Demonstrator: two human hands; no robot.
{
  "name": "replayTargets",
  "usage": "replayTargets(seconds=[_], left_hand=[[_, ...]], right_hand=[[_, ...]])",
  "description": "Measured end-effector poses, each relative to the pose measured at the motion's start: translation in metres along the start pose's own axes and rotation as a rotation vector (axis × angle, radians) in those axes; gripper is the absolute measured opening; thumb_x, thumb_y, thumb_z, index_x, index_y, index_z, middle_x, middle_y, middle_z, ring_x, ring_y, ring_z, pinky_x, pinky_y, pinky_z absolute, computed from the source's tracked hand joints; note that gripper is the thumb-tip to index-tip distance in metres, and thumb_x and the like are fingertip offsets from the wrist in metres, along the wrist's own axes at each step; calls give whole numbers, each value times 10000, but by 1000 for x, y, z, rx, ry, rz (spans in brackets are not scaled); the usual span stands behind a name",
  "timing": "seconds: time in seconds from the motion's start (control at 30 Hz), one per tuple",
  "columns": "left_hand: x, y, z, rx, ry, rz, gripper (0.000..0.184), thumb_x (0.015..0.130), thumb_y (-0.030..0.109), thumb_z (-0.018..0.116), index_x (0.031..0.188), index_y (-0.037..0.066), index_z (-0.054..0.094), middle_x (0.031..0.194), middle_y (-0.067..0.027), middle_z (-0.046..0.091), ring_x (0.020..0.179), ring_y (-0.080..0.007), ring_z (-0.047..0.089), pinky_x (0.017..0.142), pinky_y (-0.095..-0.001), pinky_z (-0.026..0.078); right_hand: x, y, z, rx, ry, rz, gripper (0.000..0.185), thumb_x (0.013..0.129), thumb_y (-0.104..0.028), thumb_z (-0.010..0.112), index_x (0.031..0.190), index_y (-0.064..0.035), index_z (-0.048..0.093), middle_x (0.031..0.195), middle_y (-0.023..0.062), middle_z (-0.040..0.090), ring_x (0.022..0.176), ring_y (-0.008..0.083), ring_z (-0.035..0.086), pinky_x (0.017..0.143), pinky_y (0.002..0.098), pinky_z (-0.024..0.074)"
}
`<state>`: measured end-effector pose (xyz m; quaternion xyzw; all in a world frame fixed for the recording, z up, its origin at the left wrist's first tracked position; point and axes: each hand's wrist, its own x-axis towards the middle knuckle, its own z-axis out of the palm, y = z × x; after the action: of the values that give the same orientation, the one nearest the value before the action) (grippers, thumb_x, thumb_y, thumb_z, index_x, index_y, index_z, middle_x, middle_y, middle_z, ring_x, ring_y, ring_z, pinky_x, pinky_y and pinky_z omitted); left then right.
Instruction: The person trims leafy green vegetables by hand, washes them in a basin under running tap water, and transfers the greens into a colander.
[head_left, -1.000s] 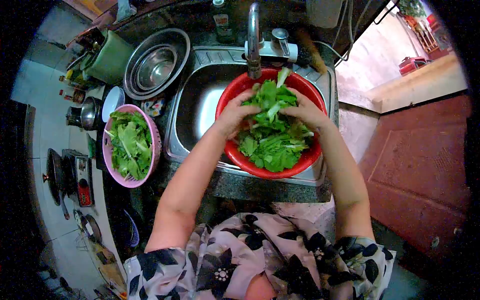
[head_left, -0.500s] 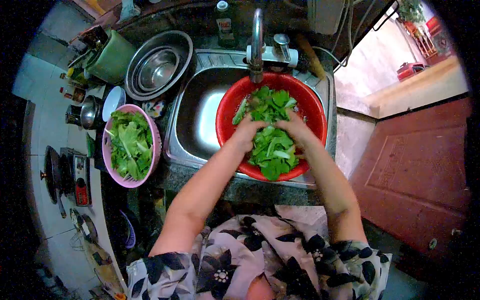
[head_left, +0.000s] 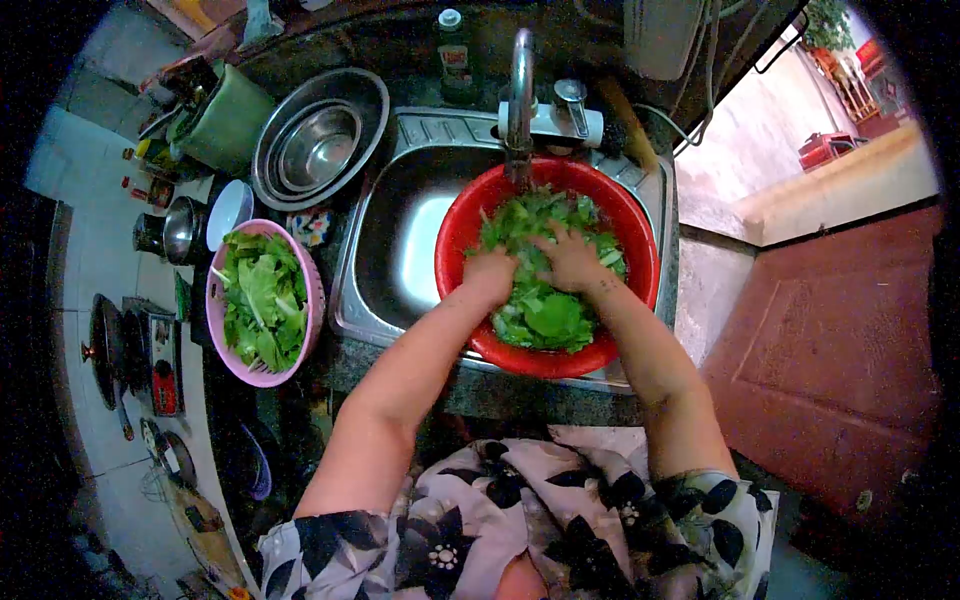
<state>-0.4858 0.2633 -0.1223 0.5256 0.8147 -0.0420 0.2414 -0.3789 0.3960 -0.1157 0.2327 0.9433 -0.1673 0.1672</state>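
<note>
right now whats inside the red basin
Leafy greens fill much of the red basin, with the left hand and right hand touching them. The greens and hands hide most of the bottom, so what lies beneath them cannot be seen.

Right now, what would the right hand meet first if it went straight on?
The greens: the right hand, fingers spread, seems to touch them. Past those, probably the far side of the basin, though depth is unclear.

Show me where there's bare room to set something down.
The sink is bare between its left wall and the red basin; so is a little counter between pink basket and left arm. Crowded: the basin, holding greens, left hand and right hand; also around the steel bowls.
</note>
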Motion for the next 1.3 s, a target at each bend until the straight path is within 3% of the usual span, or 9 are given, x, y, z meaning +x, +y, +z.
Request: replayTargets(seconds=[0.2,0.33,0.47,0.6,0.73,0.87,1.0,1.03,1.3], left_hand=[[4,-15,5,58,460,40,291,757,77,505,1030,106,600,1089,-138,532,999,-322,546,798,-446,475],[8,-7,-16,49,-221,127,310,711,101,575,1020,105,598,1071,-136,543,1007,-331,542,796,-429,475],[8,-8,5,25,467,96,336,695,136,614,1030,115,604,1123,-140,541,1033,-317,546,796,-414,482],[29,-11,-15,118,-378,125,437,688,189,638,1109,113,546,1175,-150,482,1070,-336,508,829,-431,459],[12,-15,-10,136,376,201,393,699,176,614,1083,113,564,1037,-139,552,940,-314,577,757,-413,493],[11,-3,-44,29,-157,109,382,710,131,593,1090,110,555,1149,-130,491,1065,-324,501,802,-412,481],[24,-15,-1,217,479,128,393,722,155,586,1112,125,552,1131,-130,506,1091,-325,480,802,-419,478],[25,-11,-15,78,58,65,380,729,127,567,1109,116,547,1137,-128,503,1094,-332,474,821,-428,463],[39,-23,-5,-108,-41,98,602,753,179,577,1308,123,351,1247,-206,413,1121,-391,450,899,-434,425]], right_hand=[[10,25,6,-75,218,-89,647,636,-244,713,1236,-209,475,1381,94,292,1251,348,288,951,569,310],[20,24,20,-16,-45,-212,557,641,-213,697,1172,-192,532,1356,92,324,1223,339,315,953,523,332],[14,19,21,-3,355,-133,533,637,-200,684,1150,-189,541,1344,92,339,1196,354,339,960,508,332],[16,8,23,1,59,-225,612,604,-170,707,1183,-193,511,1346,106,330,1230,359,294,994,506,289],[15,3,23,-39,207,-114,674,596,-160,708,1225,-197,469,1380,118,262,1247,363,271,997,507,289],[17,9,25,-87,64,-227,724,610,-148,699,1275,-223,422,1417,117,199,1271,367,233,976,567,266],[11,4,40,-112,140,-146,736,628,-139,688,1295,-237,392,1411,117,224,1255,362,270,959,588,262],[14,7,36,-146,-4,-255,710,647,-142,668,1296,-238,397,1415,109,235,1261,364,268,965,606,250],[-13,36,10,-20,94,-168,783,615,-81,687,1315,-208,358,1361,134,313,1234,345,318,998,467,295]])
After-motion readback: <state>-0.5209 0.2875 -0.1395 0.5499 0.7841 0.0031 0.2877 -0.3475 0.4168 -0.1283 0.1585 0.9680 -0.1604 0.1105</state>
